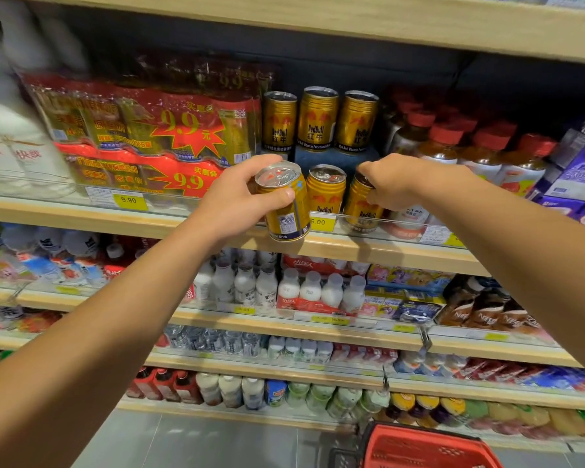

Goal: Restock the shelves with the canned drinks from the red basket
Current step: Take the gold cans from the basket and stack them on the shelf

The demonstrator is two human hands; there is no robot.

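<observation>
My left hand grips a gold Red Bull can, held slightly tilted in front of the shelf edge. My right hand grips the top of another gold can standing on the shelf at the right of the row. Between the two stands a third gold can. Three more gold cans stand on a raised step behind them. The red basket sits on the floor at the bottom right; its contents are hidden.
Red shrink-wrapped multipacks fill the shelf to the left of the cans. Red-capped bottles stand to the right. Lower shelves hold small white bottles and other drinks. A wooden shelf board runs overhead.
</observation>
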